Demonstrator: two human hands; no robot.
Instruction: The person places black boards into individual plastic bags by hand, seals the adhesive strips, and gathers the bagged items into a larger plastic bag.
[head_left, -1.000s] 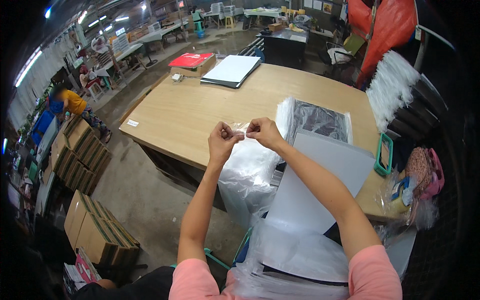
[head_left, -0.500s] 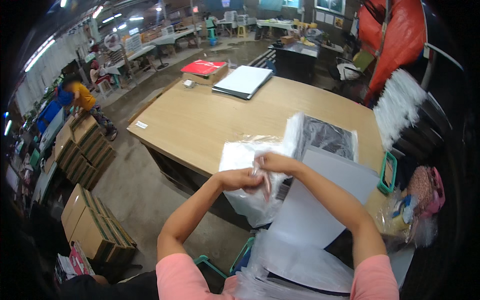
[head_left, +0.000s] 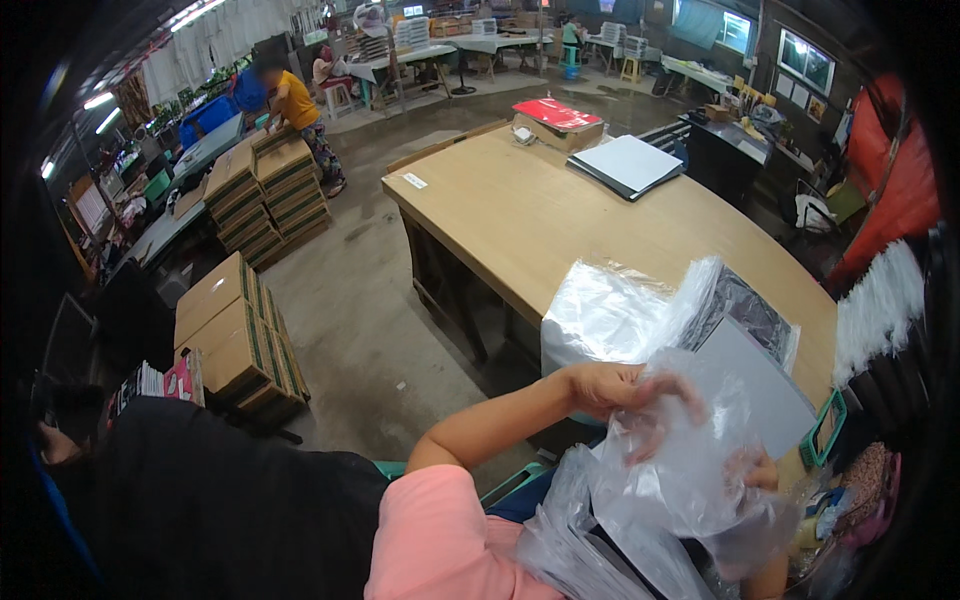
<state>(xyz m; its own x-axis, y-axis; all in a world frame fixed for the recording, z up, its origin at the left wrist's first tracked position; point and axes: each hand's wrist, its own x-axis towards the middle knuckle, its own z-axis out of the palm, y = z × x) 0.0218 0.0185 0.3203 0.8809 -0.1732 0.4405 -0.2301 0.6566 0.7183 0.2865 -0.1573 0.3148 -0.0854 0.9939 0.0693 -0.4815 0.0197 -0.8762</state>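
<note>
Shifted toward the frame's lower right, the bare left hand [head_left: 612, 389], fingers curved, and right hand [head_left: 757, 471] touch crumpled, translucent plastic film [head_left: 668, 495]. Whether either grips, I cannot tell.

Dressed in a salmon-pink top [head_left: 485, 572], plain over the part in view, with a short, loose left sleeve [head_left: 428, 522] ending near the elbow [head_left: 432, 452] in a simple hem. Lightly creased at the join of sleeve and body. Bare along the left forearm [head_left: 510, 415], slim and tapering toward the wrist. Ungloved at left hand [head_left: 622, 388] and right hand [head_left: 755, 473], both partly hidden.
</note>
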